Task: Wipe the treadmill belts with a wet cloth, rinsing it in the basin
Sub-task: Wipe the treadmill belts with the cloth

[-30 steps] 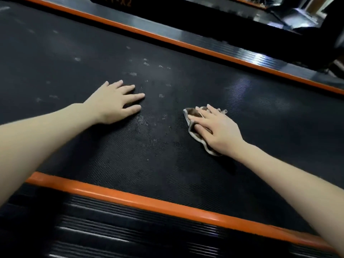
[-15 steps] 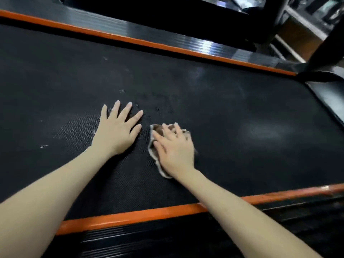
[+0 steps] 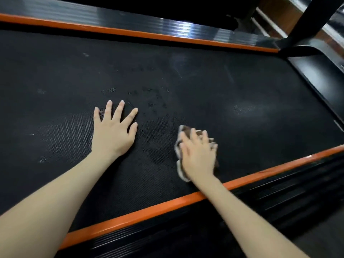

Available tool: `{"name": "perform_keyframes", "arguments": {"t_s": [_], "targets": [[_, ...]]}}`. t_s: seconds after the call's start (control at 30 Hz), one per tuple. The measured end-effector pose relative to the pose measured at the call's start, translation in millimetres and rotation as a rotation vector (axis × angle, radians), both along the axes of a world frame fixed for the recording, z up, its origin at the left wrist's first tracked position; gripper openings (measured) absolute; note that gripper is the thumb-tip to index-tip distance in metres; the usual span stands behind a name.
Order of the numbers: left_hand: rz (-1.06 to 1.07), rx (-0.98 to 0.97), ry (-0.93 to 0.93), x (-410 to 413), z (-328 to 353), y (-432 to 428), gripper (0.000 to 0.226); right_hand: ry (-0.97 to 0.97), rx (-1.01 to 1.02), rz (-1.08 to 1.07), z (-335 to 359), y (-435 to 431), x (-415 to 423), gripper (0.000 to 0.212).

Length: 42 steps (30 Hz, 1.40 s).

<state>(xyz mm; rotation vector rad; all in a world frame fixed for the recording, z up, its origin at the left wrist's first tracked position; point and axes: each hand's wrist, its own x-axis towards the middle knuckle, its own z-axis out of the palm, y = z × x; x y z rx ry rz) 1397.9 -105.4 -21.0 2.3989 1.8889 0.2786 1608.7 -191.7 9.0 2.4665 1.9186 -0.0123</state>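
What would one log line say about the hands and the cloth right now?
step: wiping | right hand: presses cloth flat on treadmill belt | left hand: flat on treadmill belt, apart from cloth

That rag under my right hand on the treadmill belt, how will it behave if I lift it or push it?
Probably floppy: the cloth lies crumpled in folds under the right hand, so it should droop when lifted. Likely light, since its edges look thin. Pushed, it may drag and bunch rather than glide, as the belt looks finely textured.
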Motion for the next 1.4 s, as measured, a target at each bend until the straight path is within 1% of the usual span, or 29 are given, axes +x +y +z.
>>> {"name": "perform_keyframes", "arguments": {"t_s": [0.03,0.1,0.17,0.2,0.23,0.27,0.3,0.37,0.4,0.43,0.5,0.6,0.7,0.77,0.83,0.93,1.03,1.13,1.2,1.27,1.33,1.4], "targets": [[-0.002,0.000,0.001,0,0,0,0.049,-0.016,0.033,0.087,-2,-6,-21,0.041],[-0.012,0.002,0.001,-2,0,1,0.049,-0.001,0.014,0.212,-1,-13,-44,0.042],[-0.016,0.007,-0.006,-3,0,3,0.049,0.002,-0.054,0.315,2,-14,-34,0.043],[-0.011,0.009,-0.011,-4,0,4,0.050,-0.014,-0.109,0.329,2,-15,-18,0.044],[-0.007,0.008,-0.017,-5,-1,5,0.052,-0.052,-0.154,0.290,1,-17,2,0.046],[-0.005,0.004,-0.020,-5,-1,5,0.055,-0.095,-0.178,0.205,2,-18,28,0.049],[-0.004,-0.001,-0.020,-5,-1,5,0.057,-0.100,-0.195,0.074,4,-18,55,0.050],[-0.006,0.003,-0.018,-5,-2,4,0.058,-0.041,-0.176,-0.225,10,-10,97,0.045],[-0.003,0.007,-0.018,-4,-2,5,0.058,0.003,-0.168,-0.332,12,-4,106,0.044],[-0.001,0.005,-0.017,-4,-1,5,0.058,0.025,-0.151,-0.395,12,3,106,0.044],[0.007,-0.004,-0.009,-4,1,5,0.058,0.011,-0.105,-0.424,8,12,92,0.044],[0.013,-0.022,-0.006,-5,7,4,0.058,0.005,-0.060,-0.396,2,15,83,0.044],[0.068,-0.014,-0.119,-5,16,14,0.060,0.005,-0.039,-0.381,1,15,91,0.045],[0.126,0.031,-0.129,-7,23,34,0.052,0.001,-0.015,-0.363,-1,18,89,0.046],[0.174,-0.007,-0.065,-8,25,59,0.045,-0.015,-0.016,-0.336,-4,23,90,0.046],[0.242,-0.044,0.005,-5,13,78,0.048,-0.039,-0.027,-0.242,-6,49,92,0.045],[0.237,-0.018,0.027,-2,3,78,0.047,-0.070,0.003,-0.088,-5,119,85,0.043],[0.242,-0.012,0.026,-6,3,80,0.048,-0.065,0.022,0.052,2,204,49,0.041],[0.244,-0.014,0.031,-6,1,81,0.049,-0.047,0.010,0.163,6,226,12,0.041],[0.239,-0.009,0.019,-7,-1,80,0.050,-0.049,-0.014,0.378,6,203,-20,0.048],[0.234,-0.002,0.011,-8,-1,80,0.056,-0.012,-0.040,0.607,5,144,-35,0.052],[0.225,0.008,0.029,-8,-1,81,0.059,0.062,0.021,0.800,2,87,-30,0.051]]}}
